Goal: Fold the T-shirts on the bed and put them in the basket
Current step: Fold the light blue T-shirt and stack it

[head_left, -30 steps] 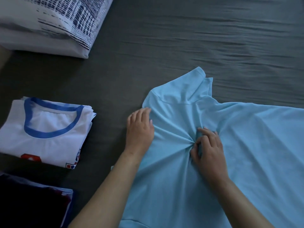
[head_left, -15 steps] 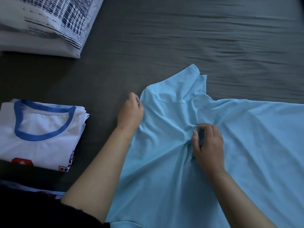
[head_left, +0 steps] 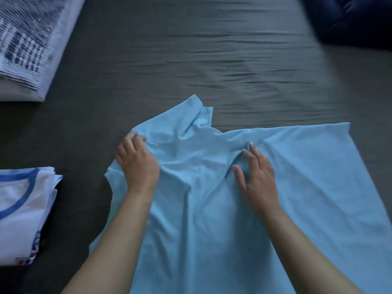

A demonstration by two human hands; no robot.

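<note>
A light blue T-shirt (head_left: 212,209) lies spread and creased on the dark grey bed sheet (head_left: 212,60), its sleeve pointing away from me. My left hand (head_left: 136,164) has its fingers curled over the shirt's left shoulder edge and grips the cloth there. My right hand (head_left: 257,175) lies on the middle of the shirt by a bunched crease, fingers straight and pointing away from me. At the left edge rests a folded white T-shirt with a blue collar (head_left: 23,209). No basket is in view.
A pillow with a white and navy pattern (head_left: 27,47) sits at the top left. A dark blue padded thing (head_left: 356,20) fills the top right corner. Bare sheet stretches beyond the shirt.
My right hand has let go of the pinched fabric and now lies flat with straight fingers. My left hand still grips the shoulder edge. The shirt lies more spread out to the right.
</note>
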